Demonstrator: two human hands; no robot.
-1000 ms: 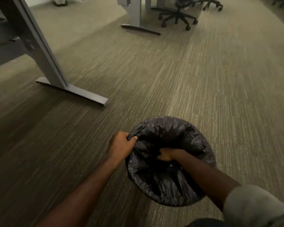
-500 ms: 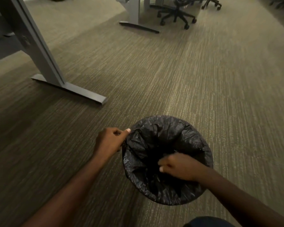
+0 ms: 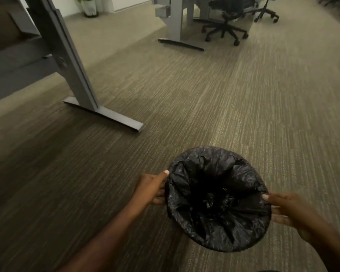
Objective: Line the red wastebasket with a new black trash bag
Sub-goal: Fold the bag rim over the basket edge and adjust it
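Between the hands, the trash bag (image 3: 217,199) is showing glossy black, crinkled, darkest at its centre. The carpet (image 3: 224,107) is running in fine olive-and-beige streaks. Beyond the left hand (image 3: 149,190), a bench leg (image 3: 71,63) is showing flat grey; farther off, an office chair (image 3: 226,26) is showing black.

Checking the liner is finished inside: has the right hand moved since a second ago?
Yes. The right hand has come out of the trash bag and now grips its right rim, opposite the left hand.
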